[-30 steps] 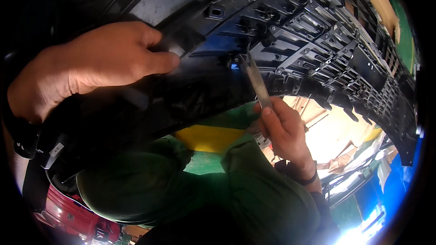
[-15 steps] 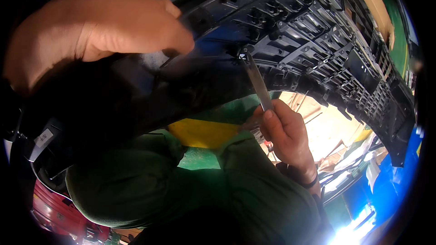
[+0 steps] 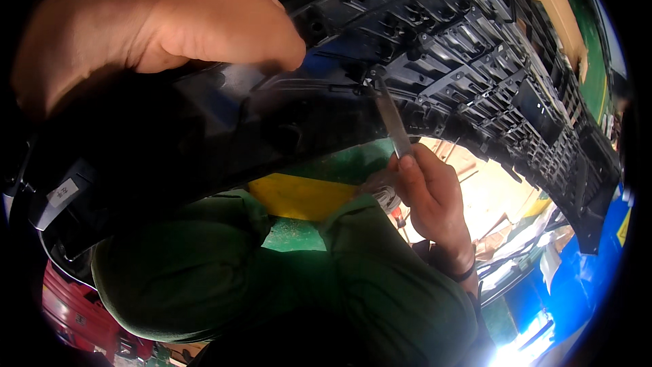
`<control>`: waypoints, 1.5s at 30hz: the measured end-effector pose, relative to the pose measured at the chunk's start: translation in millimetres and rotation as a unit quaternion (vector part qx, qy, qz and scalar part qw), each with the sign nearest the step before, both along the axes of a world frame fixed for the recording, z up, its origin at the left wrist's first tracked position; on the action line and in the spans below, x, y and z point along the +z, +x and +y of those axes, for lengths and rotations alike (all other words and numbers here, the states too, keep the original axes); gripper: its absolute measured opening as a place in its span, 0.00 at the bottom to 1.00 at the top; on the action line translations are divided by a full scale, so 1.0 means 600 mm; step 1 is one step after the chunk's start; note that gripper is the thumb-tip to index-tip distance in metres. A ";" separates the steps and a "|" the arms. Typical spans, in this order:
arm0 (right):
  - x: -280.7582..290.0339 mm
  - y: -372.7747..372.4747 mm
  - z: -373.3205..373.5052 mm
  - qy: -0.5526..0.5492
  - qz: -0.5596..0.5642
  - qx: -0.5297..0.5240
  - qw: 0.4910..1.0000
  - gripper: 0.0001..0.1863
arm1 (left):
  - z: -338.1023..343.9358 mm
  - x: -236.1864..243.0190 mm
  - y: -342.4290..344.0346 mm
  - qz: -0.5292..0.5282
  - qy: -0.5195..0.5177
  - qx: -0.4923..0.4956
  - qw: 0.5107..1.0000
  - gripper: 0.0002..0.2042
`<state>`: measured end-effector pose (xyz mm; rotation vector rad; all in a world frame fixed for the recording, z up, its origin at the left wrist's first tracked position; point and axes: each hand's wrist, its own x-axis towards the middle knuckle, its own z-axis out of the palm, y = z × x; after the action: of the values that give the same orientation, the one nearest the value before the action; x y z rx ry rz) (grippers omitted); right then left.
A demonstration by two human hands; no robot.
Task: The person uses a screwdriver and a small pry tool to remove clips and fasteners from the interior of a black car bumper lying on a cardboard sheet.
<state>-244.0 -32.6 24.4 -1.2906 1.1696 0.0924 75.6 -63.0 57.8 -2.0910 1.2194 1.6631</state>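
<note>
A large black plastic car bumper (image 3: 204, 153), with a latticed grille section (image 3: 475, 71), stretches across the view above my knees. My right hand (image 3: 435, 194) grips a flat metal bar-shaped tool (image 3: 395, 122). The tool's far end meets the bumper beside the grille; its exact tip shape is too small to tell. At the upper left, my left hand (image 3: 210, 17) is closed over the bumper with its fingers curled. Its fingertips are hidden, and so is whatever they hold.
My green-trousered legs (image 3: 183, 265) are bent beneath the bumper. A yellow strip (image 3: 299, 196) shows between them on the green floor (image 3: 295, 236). Red casing (image 3: 81, 312) is at the lower left, a blue surface (image 3: 584, 285) at the right, and cardboard (image 3: 553, 0) at the upper right.
My left hand has moved slightly right and up. The tool and my right hand have shifted slightly right, with the tool's far end still at the bumper.
</note>
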 end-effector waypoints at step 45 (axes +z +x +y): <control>-0.053 0.049 -0.092 -0.245 0.021 0.217 0.945 0.17 | 0.000 0.036 -0.024 0.090 0.101 0.210 0.968 0.18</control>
<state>-214.8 -87.8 -7.2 -1.9873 0.9545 0.1572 61.3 -62.8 79.3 -2.2135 0.6327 2.0936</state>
